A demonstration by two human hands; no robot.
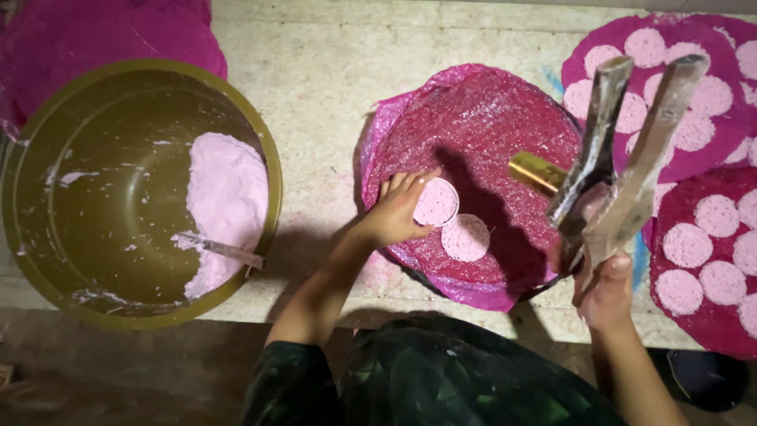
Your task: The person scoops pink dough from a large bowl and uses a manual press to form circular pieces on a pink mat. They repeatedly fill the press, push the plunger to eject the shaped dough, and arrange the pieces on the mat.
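My left hand (397,209) rests on a round magenta mat (481,126) and its fingers hold a thin pink round disc (435,202) at the edge. A second pink disc (465,237) lies flat on the mat just right of it. My right hand (605,293) grips the lower end of a dough-smeared hinged press (623,158) with two long handles and a brass-coloured barrel (538,171), held tilted above the mat's right side.
A big olive basin (47,229) at left holds pink dough (229,197) and a scraper (225,251). Two more magenta mats (662,67) (714,327) at right carry several pink discs. Another mat (87,35) lies behind the basin.
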